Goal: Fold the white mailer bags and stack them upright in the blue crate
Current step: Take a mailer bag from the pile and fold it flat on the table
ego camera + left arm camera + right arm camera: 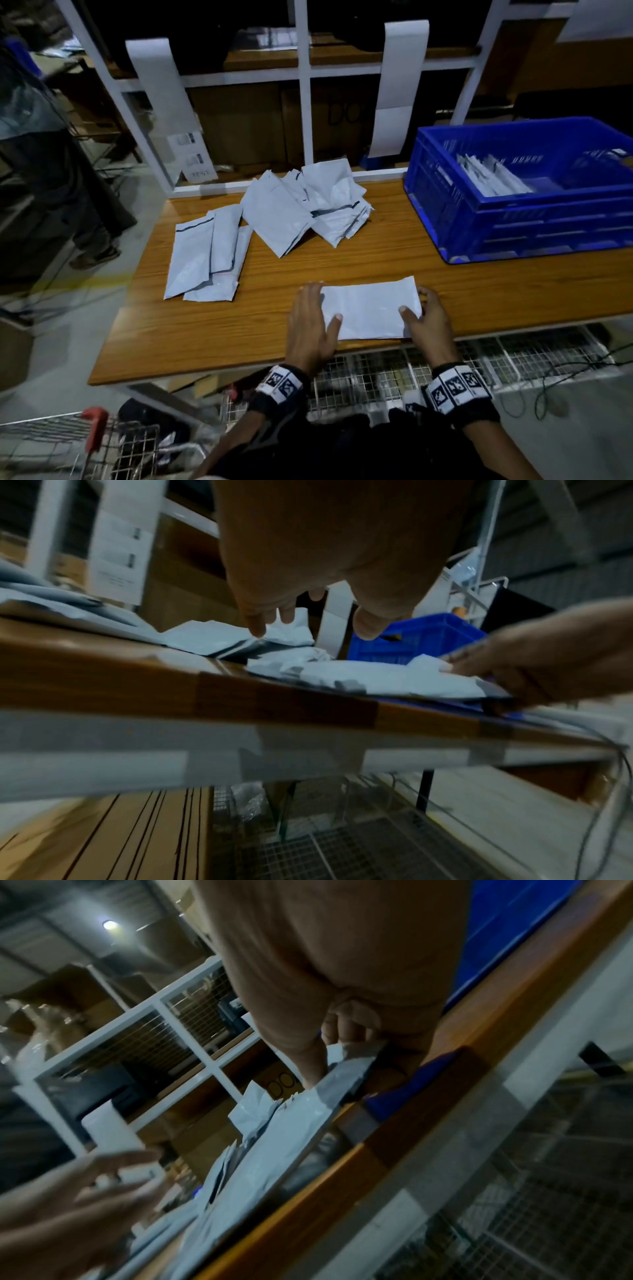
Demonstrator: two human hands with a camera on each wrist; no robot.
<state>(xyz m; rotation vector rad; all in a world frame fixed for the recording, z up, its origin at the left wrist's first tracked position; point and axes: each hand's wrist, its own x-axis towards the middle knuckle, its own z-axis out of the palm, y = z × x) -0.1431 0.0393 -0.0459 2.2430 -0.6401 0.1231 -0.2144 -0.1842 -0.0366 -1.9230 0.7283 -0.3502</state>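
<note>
A folded white mailer bag [370, 310] lies flat near the front edge of the wooden table [274, 270]. My left hand [315, 308] rests flat on its left end, fingers straight and thumb on the bag. My right hand [419, 305] pinches the right end, thumb on top and fingers curled round the edge; the right wrist view shows that edge [346, 1066] lifted between them. The blue crate [513, 219] stands at the back right with several folded bags [489, 176] upright inside. Loose mailers lie in a left pile [209, 253] and a crumpled middle pile [308, 205].
A white metal frame [305, 102] with two hanging paper strips backs the table. Wire mesh shelving [445, 365] sits under the front edge. A cart with a red handle [96, 428] is at lower left. A person's legs [92, 219] stand at the left.
</note>
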